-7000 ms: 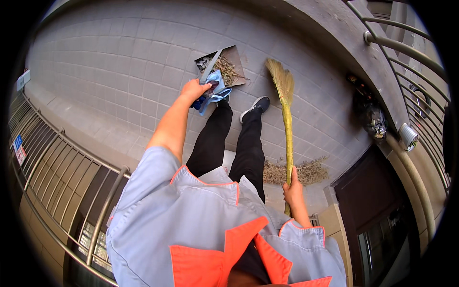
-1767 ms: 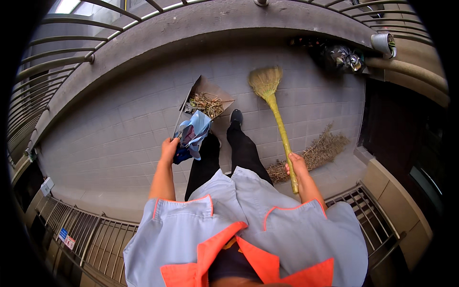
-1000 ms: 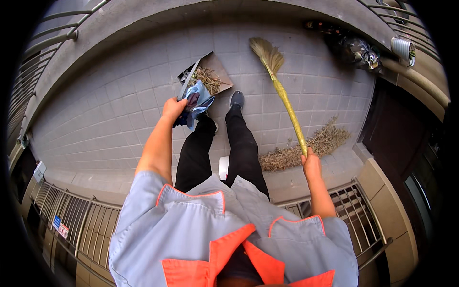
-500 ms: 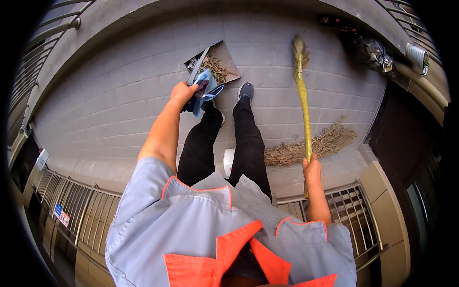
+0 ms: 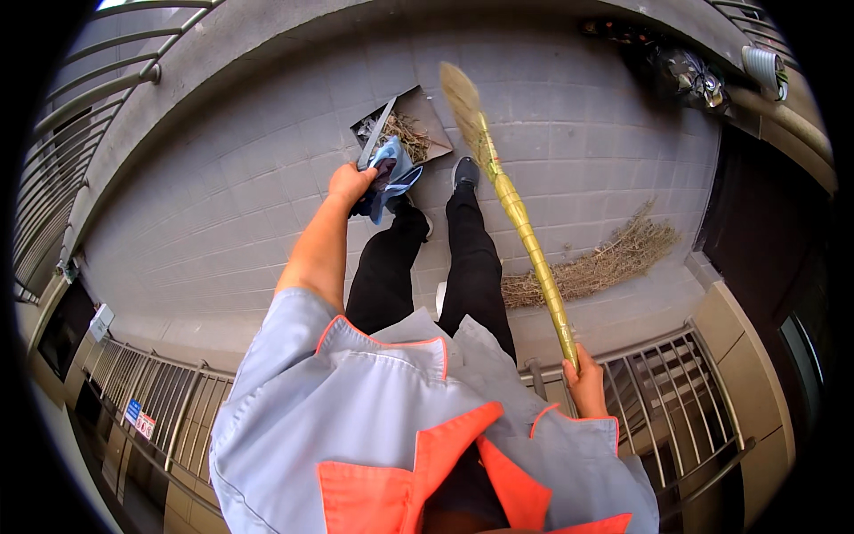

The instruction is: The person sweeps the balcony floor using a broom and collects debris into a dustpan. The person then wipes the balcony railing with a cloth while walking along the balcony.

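Note:
My left hand [image 5: 352,184] is closed round the upper end of a dustpan [image 5: 437,133] and a bunched blue cloth or bag [image 5: 391,171] with something dark in it. Dry stalks [image 5: 406,138] and some pale scraps lie inside the pan. At the lower right, my right hand [image 5: 586,384] grips the handle end of a broom [image 5: 523,230] wrapped in yellow-green. The broom slants up and left, its pale bristles near the dustpan's right side. They look slightly blurred, and I cannot tell if they touch the floor.
A heap of dry brushwood [image 5: 600,265] lies right of my legs. Black bags of rubbish [image 5: 689,76] sit at the far right, near a ribbed pipe end [image 5: 765,71]. Metal railings [image 5: 160,383] run behind me, and a low wall [image 5: 267,36] curves along the far side.
The broom head has swung left toward the dustpan, and my right hand has moved slightly lower. My left hand keeps its hold on the dustpan and blue cloth. The view has shifted a little.

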Available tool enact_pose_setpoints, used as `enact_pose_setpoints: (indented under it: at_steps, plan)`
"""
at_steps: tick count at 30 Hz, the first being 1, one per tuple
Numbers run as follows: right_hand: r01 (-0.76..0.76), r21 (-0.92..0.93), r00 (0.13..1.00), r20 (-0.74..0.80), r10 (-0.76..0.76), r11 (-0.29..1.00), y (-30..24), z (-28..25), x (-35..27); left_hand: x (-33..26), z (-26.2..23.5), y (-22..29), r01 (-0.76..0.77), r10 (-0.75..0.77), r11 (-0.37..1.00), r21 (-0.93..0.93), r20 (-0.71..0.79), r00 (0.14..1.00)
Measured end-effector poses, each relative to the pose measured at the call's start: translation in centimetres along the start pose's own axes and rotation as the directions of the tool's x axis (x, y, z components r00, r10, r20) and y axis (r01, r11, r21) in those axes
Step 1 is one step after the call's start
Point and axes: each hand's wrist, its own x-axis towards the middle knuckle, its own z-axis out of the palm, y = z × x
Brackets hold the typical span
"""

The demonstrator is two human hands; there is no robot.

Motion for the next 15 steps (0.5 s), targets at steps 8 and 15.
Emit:
enact_pose_setpoints:
  at_steps: [8, 15]
  plan:
    - [-0.514, 0.458, 0.832, 0.058, 0.552, 0.726, 1.0, 4.3, -4.7, -5.4, -3.5, 0.2, -0.203, 0.200, 0.974, -0.099, -0.044, 0.979]
    - [-0.472, 0.840, 0.789, 0.268, 0.552, 0.268, 5.2, 6.1, -5.5, -10.2, -4.4, 8.5, -0.221, 0.219, 0.959, -0.179, -0.029, 0.975]
